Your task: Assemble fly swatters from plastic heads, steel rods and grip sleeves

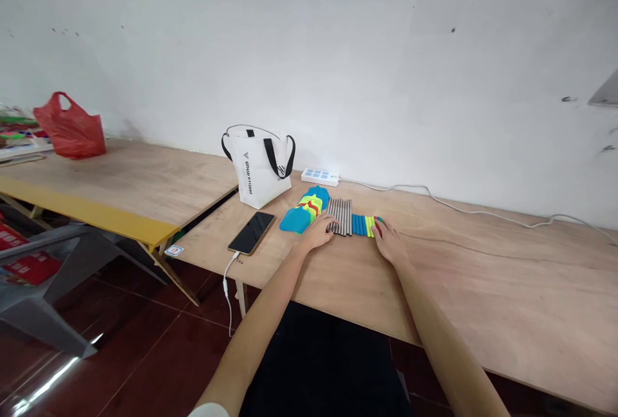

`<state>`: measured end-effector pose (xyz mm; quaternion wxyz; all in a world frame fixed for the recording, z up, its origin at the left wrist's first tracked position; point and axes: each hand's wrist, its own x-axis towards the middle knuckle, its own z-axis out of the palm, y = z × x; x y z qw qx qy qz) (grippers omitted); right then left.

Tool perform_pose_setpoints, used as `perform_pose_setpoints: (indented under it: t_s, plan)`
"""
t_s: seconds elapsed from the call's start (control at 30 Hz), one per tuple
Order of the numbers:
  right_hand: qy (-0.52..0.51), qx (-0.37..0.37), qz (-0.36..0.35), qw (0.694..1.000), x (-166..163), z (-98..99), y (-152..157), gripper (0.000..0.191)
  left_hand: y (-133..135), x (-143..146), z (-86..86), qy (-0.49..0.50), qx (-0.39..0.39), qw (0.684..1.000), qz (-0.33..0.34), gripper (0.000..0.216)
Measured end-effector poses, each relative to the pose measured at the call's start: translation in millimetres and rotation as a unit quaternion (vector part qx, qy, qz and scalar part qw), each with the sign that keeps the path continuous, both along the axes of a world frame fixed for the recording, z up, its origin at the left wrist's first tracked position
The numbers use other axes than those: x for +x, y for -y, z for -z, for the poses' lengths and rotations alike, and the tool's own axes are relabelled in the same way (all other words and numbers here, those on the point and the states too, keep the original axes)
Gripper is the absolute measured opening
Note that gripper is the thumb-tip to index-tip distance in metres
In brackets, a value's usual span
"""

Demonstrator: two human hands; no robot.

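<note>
A row of thin rods lies side by side on the plywood table [483,288]: grey metal rods [341,215] on the left, then blue rods [358,224] and a few yellow-green ones [369,225]. My left hand [318,231] rests at the left end of the row, fingers curled against the grey rods. My right hand [389,240] lies at the right end, fingers flat and touching the coloured rods. A blue and yellow pouch [305,210] sits just left of the rods, behind my left hand.
A black phone [252,232] with a white cable lies left of the pouch. Behind it stands a white tote bag [261,167]. A white power strip [320,177] with its cord runs along the wall. A red plastic bag [71,126] sits on the yellow-edged table at left.
</note>
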<state>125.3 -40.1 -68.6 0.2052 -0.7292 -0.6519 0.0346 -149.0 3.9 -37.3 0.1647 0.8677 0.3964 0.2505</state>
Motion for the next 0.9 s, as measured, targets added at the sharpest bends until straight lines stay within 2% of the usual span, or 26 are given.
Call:
perform_pose_setpoints:
  t_s: [0.23, 0.63, 0.9]
  plan:
    - [0.002, 0.004, -0.002, 1.0, 1.0, 3.2, -1.9, 0.063, 1.6, 4.0, 2.4, -0.013, -0.004, 1.0, 0.021, 0.041]
    - [0.013, 0.006, -0.006, 1.0, 1.9, 4.9, -3.8, 0.062, 12.6, 13.4, -1.7, -0.05, 0.042, 0.998, -0.012, 0.037]
    - [0.018, 0.001, -0.008, 1.0, 0.9, 2.6, -2.4, 0.063, 13.6, 19.4, 0.0, -0.043, 0.062, 0.997, -0.002, 0.032]
